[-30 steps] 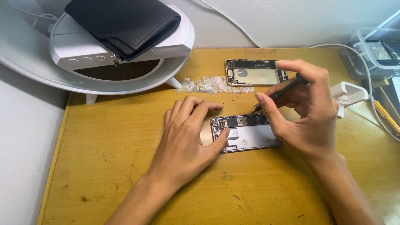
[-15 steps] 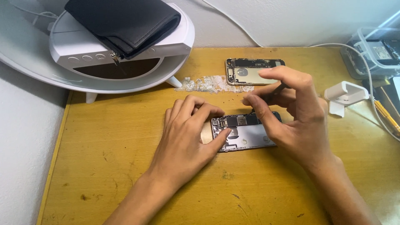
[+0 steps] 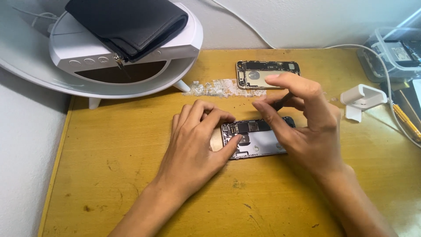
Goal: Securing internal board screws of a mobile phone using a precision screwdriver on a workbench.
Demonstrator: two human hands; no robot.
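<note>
An opened phone (image 3: 254, 139) lies flat on the yellow wooden table (image 3: 109, 175), its dark circuit board and silver battery showing. My left hand (image 3: 197, 142) rests palm down on its left end, fingers spread over the top corner and thumb on the lower edge. My right hand (image 3: 302, 127) hovers over the phone's right end and pinches a thin dark tool (image 3: 283, 102) between thumb and fingers; the tool's tip is hidden behind the fingers. The phone's right edge is covered by this hand.
A second empty gold phone shell (image 3: 267, 73) lies farther back, with a patch of whitish residue (image 3: 223, 87) to its left. A white round stand (image 3: 127, 57) carries a black wallet (image 3: 127, 24) at back left. A white charger (image 3: 362, 98), cable and clear box (image 3: 394, 52) sit at right.
My right hand has moved left and lowered over the opened phone, turning the dark tool more upright in its fingers. My left hand has stayed in place on the phone.
</note>
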